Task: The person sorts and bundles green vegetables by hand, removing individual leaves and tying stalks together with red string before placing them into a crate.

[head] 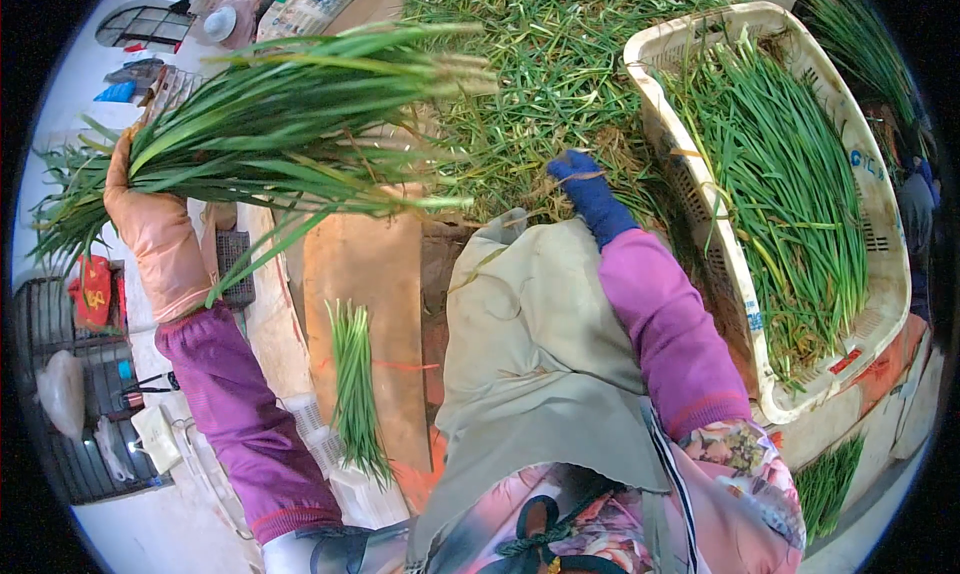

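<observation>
My left hand [124, 165], in a peach-coloured glove, grips a large loose bunch of garlic chives [285, 116] by its leafy part. The pale stem ends point right and are blurred. My right hand [581, 176], in a blue knit glove, is curled over the pile of trimmed leaves [525, 86], with brown withered strands [559, 187] caught at its fingers. Between my arms, a small tidy bundle of chives [351, 386] lies on a brown board [397, 289]. A grey-green apron [540, 311] covers my lap.
Close on my right stands a white plastic crate [885, 221] holding many chives [795, 191]. More chives lie at the far right [862, 41] and lower right [829, 484]. A person in a pale hat [220, 24] is at upper left, near another white crate [311, 3].
</observation>
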Available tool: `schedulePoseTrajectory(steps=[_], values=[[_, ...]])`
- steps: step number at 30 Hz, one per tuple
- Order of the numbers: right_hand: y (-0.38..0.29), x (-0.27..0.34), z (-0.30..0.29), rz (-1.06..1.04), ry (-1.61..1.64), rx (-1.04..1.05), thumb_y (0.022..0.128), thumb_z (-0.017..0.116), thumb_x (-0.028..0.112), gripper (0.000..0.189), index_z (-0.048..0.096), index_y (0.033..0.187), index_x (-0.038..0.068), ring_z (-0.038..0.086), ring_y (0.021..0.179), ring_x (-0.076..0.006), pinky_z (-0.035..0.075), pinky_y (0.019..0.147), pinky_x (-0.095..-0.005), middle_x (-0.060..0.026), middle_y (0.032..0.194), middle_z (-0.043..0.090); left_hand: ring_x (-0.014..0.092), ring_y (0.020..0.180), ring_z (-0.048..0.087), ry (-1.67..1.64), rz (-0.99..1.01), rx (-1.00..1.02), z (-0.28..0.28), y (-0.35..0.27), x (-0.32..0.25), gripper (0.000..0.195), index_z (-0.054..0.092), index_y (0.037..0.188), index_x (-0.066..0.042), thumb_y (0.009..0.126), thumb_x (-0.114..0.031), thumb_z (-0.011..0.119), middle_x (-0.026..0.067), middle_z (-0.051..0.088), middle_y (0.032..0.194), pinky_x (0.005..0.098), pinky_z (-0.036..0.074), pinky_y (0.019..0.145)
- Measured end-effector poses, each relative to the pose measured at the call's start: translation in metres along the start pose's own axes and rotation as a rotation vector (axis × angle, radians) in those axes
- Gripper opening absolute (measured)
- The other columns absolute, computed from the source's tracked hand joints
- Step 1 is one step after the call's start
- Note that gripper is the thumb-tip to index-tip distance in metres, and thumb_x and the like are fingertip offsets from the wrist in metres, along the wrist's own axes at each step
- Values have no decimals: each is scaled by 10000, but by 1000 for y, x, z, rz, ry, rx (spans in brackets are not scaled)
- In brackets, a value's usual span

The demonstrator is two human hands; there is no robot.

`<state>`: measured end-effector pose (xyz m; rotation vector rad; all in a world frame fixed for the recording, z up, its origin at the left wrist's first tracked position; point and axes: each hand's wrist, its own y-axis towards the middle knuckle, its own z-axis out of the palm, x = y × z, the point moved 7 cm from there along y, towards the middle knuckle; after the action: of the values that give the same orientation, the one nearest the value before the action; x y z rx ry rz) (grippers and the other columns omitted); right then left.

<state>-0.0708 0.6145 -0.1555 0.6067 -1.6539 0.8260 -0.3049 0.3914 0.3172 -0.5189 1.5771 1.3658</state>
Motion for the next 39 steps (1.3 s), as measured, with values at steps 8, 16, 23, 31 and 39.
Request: schedulePoseTrajectory(steps=[8,16,23,31,39], values=[[-46,152,80,-144,583,366,783,581,154,492,370,1219,68,537,824,-184,448,685,-293,-79,980,549,295,872,562,-34,-21,-112,-9,6,7,276,537,995,44,829,-95,366,175,571,987,433,473,783],[-11,5,-13,-611,-291,-83,695,537,97,248,581,939,87,558,796,-322,455,672,-401,-143,884,579,281,864,572,48,90,-36,13,-2,-26,297,499,1076,38,816,-19,368,185,566,994,414,490,766],[-56,160,-6,-432,-276,11,732,553,489,443,587,793,52,569,687,-343,437,603,-399,-189,721,569,291,838,580,90,148,-15,-5,4,-21,239,549,974,47,800,-15,395,187,581,960,452,484,765],[-64,193,82,-68,365,261,770,545,443,399,589,757,47,563,632,-302,438,568,-365,-142,674,568,273,771,574,-91,70,-72,29,-14,3,213,579,907,31,788,-79,441,153,598,893,401,480,739],[-200,258,30,-1006,138,658,790,557,232,176,591,759,63,558,600,-247,425,537,-333,-74,676,578,261,764,574,0,-80,-66,18,-39,57,245,548,943,22,810,-100,383,140,590,875,353,493,699]])
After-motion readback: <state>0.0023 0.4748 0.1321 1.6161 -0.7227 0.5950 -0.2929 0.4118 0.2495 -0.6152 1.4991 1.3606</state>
